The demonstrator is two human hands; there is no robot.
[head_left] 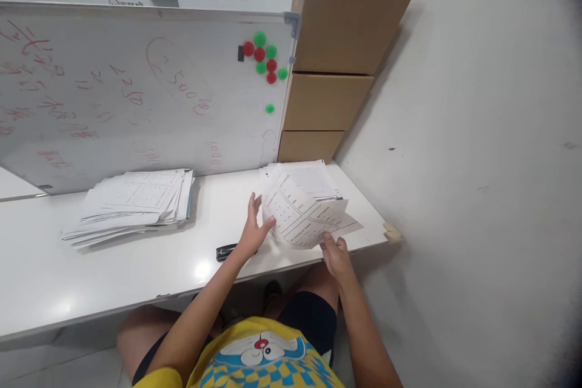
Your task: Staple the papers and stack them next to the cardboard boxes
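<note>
A few printed sheets (302, 218), slightly bent and fanned at the lower right, are held up over the table's right end. My right hand (335, 253) pinches their lower right edge, thumb on top. At their left edge is my left hand (255, 231), its fingers spread and its thumb at the paper's margin; it does not grip them. Behind the held sheets lies a paper stack (313, 177), partly covered by them. A black stapler (226, 252) rests on the table, with part of it hidden beneath my left wrist.
A larger, uneven pile of papers (136, 200) lies on the white table (218, 206) to the left. Behind stands a whiteboard (182, 97) with red writing and red and green magnets (259, 53). Cardboard boxes (336, 100) are stacked beside the wall (464, 163) on the right.
</note>
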